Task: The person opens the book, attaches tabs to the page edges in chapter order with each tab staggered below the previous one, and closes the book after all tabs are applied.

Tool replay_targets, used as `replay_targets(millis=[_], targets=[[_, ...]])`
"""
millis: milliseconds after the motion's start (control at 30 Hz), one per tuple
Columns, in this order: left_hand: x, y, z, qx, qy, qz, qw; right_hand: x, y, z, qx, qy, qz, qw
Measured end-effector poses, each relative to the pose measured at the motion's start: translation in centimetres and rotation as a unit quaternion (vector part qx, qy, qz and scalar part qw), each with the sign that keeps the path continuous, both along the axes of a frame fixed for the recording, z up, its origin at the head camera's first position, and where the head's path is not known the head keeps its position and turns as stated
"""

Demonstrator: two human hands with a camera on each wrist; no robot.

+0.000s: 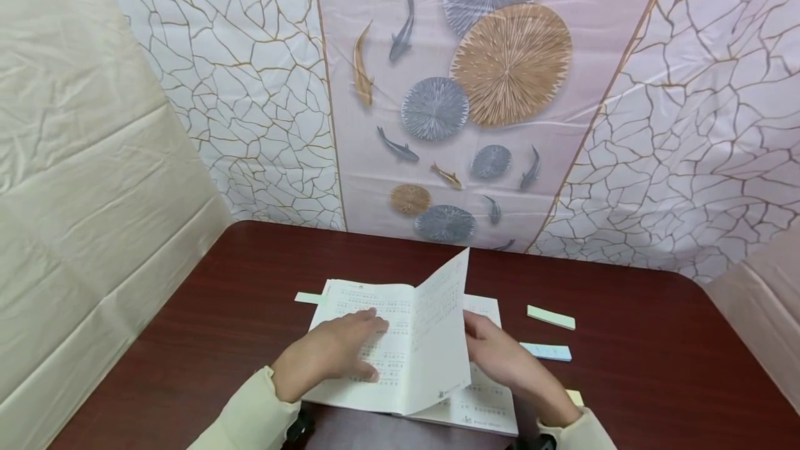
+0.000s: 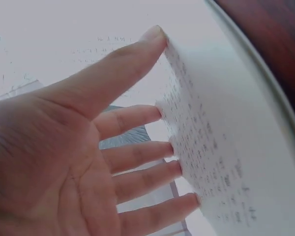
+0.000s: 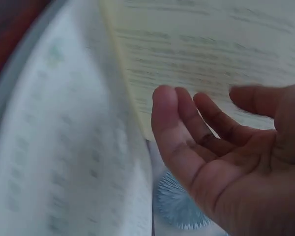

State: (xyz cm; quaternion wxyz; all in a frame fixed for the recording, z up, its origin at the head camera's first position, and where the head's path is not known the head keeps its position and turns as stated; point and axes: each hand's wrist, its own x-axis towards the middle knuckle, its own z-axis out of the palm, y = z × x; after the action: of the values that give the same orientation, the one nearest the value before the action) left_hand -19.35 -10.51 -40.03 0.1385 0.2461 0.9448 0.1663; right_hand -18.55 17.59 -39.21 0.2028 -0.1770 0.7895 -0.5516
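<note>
An open book [image 1: 369, 292] with printed text lies on the dark table, one page [image 1: 440, 332] standing up from its spine. My left hand [image 1: 340, 349] rests on the left page with fingers spread; in the left wrist view its thumb and fingertips [image 2: 157, 37] meet the paper. Behind the raised page, on its right side, is my right hand [image 1: 500, 353], whose fingertips the page partly hides in the head view. The right wrist view shows those fingers [image 3: 179, 152] bent loosely beside the paper, thumb apart, with nothing pinched. A pale green tab [image 1: 307, 298] sticks out from the book's left edge.
Right of the book lie a green strip [image 1: 550, 317], a light blue strip [image 1: 546, 351] and a yellow one [image 1: 575, 397] partly behind the right forearm. A patterned cloth [image 1: 437, 179] hangs behind the brown table [image 1: 275, 255], and a cream cloth [image 1: 100, 228] hangs at the left.
</note>
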Motion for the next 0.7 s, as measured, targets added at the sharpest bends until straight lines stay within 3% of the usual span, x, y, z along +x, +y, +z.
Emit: replay_targets(millis=[167,300,367,467,567,700], targets=[[-1.1,-0.9,-0.2,0.014,-0.006,-0.007,0.9999,0.7,-1.7,-0.9,0.045,0.039,0.002,0.9982],[-2.4,-2.0,-0.5,0.077,-0.008,-0.024,0.9967,1.2,-2.6,-1.3,0.066,0.051,0.017,0.9964],[-2.9,-2.7,-0.3,0.116,0.016,-0.026,0.9927,1.3,-2.8,-1.3,0.079,0.069,0.031,0.9940],[-3.3,-3.6,0.5,0.179,0.074,-0.007,0.9809,1.6,-3.1,-1.3,0.098,0.099,0.046,0.9892],[-3.4,-4.4,1.9,0.232,0.132,0.031,0.9632,1.9,-3.4,-1.3,0.112,0.115,0.054,0.9855],[-3.1,-5.1,3.7,0.262,0.170,0.063,0.9477,2.4,-3.6,-1.4,0.133,0.139,0.066,0.9790]])
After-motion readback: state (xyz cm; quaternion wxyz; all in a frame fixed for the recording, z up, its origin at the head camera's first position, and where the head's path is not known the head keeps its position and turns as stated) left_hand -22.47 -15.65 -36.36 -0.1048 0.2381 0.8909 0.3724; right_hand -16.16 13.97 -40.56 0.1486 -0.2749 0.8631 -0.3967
